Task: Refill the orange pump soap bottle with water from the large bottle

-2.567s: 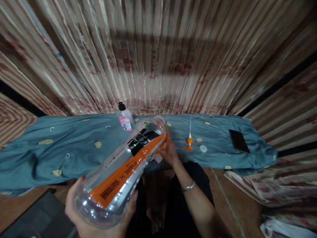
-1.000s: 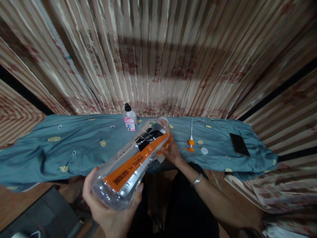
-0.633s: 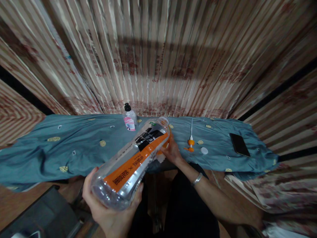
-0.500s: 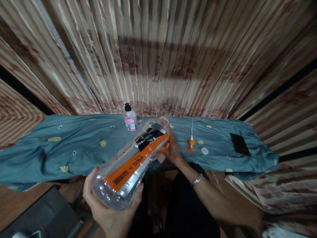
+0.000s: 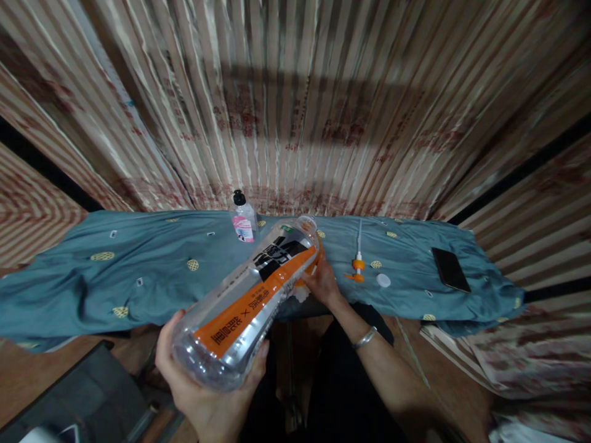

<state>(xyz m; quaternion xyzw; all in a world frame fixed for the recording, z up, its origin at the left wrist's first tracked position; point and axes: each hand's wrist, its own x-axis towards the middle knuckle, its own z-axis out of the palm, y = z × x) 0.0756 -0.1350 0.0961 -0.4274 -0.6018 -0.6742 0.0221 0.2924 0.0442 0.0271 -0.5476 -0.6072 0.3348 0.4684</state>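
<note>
My left hand [image 5: 210,391] is wrapped round the base of a large clear plastic bottle [image 5: 244,301] with an orange and silver label. The bottle lies tilted, its uncapped neck pointing away to the upper right, and it looks almost empty. Behind that neck, my right hand [image 5: 323,280] is closed round an orange container, mostly hidden by the bottle, so its shape cannot be made out. A crumpled white tissue [image 5: 301,293] shows just below the right fingers. To the right, an orange and white pump head [image 5: 357,264] with a long clear tube lies beside a round white cap [image 5: 383,280].
A small clear bottle [image 5: 243,224] with a black top and pink label stands at the table's back. On the right lies a black phone [image 5: 450,269]. A teal patterned cloth [image 5: 161,277] covers the table, and a pleated curtain [image 5: 286,111] hangs behind.
Both hands and the tilted bottle keep nearly the same pose. The whole view has shifted very slightly; nothing has been taken hold of or let go.
</note>
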